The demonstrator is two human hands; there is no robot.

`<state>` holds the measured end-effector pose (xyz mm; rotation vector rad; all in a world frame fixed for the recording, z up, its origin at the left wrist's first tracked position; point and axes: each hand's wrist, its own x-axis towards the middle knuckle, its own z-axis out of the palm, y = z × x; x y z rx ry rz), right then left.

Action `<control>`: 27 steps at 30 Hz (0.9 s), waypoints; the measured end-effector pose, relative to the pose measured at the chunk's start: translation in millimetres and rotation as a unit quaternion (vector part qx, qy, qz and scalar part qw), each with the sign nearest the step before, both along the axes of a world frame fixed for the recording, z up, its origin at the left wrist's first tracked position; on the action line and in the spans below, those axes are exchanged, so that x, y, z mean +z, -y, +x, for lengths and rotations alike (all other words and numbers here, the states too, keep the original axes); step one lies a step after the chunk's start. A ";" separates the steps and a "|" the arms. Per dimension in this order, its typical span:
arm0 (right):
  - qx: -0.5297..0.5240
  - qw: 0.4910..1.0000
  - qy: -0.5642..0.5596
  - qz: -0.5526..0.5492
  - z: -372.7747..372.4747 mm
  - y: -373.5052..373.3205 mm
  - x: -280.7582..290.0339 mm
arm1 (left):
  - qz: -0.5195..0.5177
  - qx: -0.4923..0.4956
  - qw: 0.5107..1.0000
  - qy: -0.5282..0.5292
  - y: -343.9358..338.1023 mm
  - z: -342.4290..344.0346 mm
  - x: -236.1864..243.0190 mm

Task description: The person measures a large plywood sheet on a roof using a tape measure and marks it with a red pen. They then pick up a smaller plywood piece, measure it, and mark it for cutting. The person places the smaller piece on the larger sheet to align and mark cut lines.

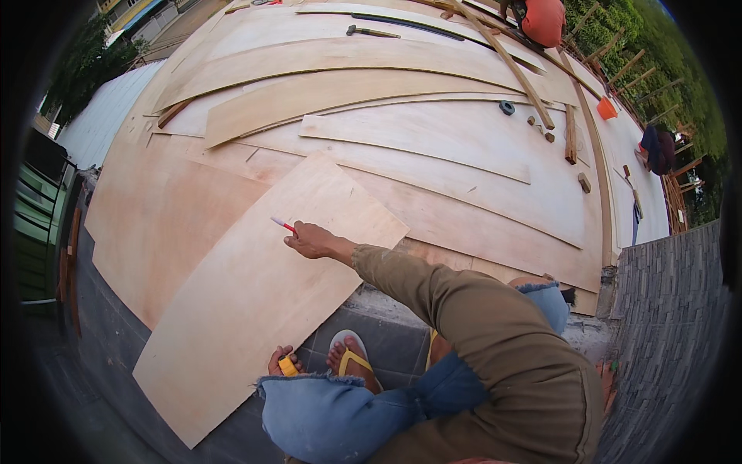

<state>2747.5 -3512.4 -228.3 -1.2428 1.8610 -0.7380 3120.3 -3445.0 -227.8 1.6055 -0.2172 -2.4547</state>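
Note:
My right hand [312,241] reaches out over a pale plywood sheet [255,309], its fingers closed round a slim red-and-white pen [284,226]. The pen points up and to the left; whether its tip touches the wood I cannot tell. Beside my bent knee, at the sheet's near edge, my left hand [275,362] is closed on a yellow tape measure [288,366]. Part of that hand is hidden by the tape measure and my jeans. No drawn-out blade is visible. The sheet lies slantwise, partly over other plywood and partly over dark tiles.
Beyond lie overlapping plywood strips [417,147], a hammer [372,32], a dark tape roll [506,107], wooden beams [506,66] and small wood blocks [584,182]. Two people crouch at the far right, near an orange bucket [607,108]. A grey textured wall [665,309] stands right.

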 end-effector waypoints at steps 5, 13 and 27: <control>0.133 0.991 -0.018 0.022 31.2 -27.1 -10.8 | 0.024 0.097 0.992 -0.074 -0.5 -30.6 -1.7; 0.175 0.975 0.120 0.072 97.3 -75.0 -21.6 | -0.112 -0.046 0.992 0.040 -6.2 -59.8 -12.2; 0.223 0.827 0.450 0.253 100.0 -99.9 -22.9 | -0.194 -0.174 0.963 -0.070 -10.1 -89.1 23.8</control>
